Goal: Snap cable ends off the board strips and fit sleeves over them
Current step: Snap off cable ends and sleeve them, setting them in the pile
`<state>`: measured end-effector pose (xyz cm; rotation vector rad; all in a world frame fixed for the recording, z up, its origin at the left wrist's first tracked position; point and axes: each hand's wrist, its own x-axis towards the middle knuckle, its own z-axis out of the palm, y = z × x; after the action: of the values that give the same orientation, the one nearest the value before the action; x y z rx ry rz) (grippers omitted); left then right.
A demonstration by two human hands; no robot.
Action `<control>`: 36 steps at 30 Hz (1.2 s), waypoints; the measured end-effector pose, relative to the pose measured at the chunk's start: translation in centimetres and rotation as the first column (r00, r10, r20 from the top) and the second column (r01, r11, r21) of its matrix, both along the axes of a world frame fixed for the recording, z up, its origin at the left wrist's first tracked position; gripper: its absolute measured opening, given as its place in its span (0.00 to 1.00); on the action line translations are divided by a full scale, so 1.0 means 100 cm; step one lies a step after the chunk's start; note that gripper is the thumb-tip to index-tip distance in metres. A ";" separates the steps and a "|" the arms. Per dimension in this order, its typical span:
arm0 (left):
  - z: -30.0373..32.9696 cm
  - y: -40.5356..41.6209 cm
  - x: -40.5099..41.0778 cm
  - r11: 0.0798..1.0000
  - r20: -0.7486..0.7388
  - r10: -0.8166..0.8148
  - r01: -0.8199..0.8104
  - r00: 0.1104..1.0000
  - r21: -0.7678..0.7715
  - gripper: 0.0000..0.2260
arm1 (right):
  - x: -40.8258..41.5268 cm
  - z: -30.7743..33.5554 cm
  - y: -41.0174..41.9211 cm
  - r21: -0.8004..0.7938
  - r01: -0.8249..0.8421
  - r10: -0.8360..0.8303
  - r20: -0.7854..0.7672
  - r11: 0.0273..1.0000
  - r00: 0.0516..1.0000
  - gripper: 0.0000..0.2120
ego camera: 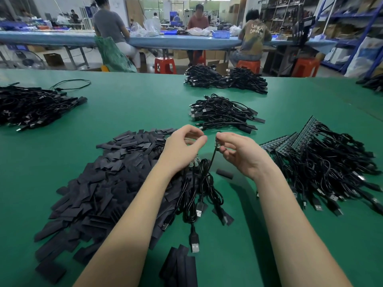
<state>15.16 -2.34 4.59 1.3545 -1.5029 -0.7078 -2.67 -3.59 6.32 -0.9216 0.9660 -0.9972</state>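
At centre frame, the right hand [238, 151] is pinching a cable end [217, 144] upright, while the left hand [182, 147], fingers curled, is holding a board strip [194, 162] just beside it.

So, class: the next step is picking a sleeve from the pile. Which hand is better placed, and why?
Left. The left hand hovers directly over the sleeve pile, while the right hand already pinches a cable end and sits farther from the pile.

The table [128, 112] had a smooth matt green surface. The sleeves [99, 183] looked matt black, the cables [331, 166] glossy black with shiny metal plugs [194, 248].
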 end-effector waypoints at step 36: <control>0.003 0.003 0.001 0.884 -0.614 -0.173 0.396 0.770 0.248 0.05 | -0.014 -0.006 0.004 -0.128 0.013 0.007 0.154 0.992 0.988 0.15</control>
<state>15.26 -2.05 4.88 1.0189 -1.1103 -1.5190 -4.05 -3.14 5.69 -0.9346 0.7802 -1.1265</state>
